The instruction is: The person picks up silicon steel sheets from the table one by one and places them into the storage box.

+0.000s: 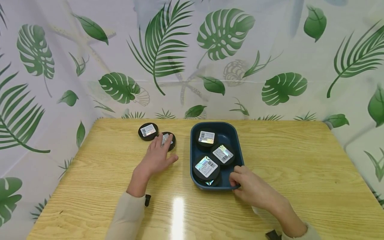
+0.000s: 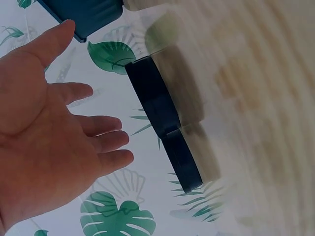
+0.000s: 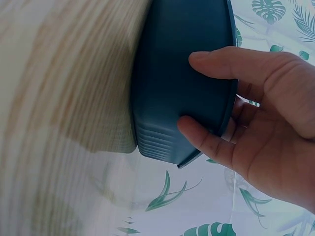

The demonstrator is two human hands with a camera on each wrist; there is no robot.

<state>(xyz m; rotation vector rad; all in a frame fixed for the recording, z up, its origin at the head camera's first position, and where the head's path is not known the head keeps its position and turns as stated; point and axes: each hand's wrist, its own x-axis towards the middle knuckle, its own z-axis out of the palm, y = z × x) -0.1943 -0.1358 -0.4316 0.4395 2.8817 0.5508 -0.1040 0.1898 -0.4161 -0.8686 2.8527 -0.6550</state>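
Note:
My left hand (image 1: 156,159) reaches with spread, fairly straight fingers over a flat, round black container (image 1: 172,144) with a silvery label. In the left wrist view the fingers stand apart from that container (image 2: 152,96), holding nothing. A second black container (image 1: 148,130) lies at its far left, label up. To the right sits a blue plastic bin (image 1: 214,123), holding several more labelled black containers (image 1: 207,166), one stacked over another at the near end. My right hand (image 1: 255,188) grips the bin's near right corner, thumb and little finger outside the wall, other fingers over the rim.
Everything stands on a light wood-grain table (image 1: 294,156). Behind it and along both sides hangs a white cloth (image 1: 180,66) printed with green leaves. Dark strap ends (image 1: 147,200) show by the wrists, below pale sleeves (image 1: 127,213).

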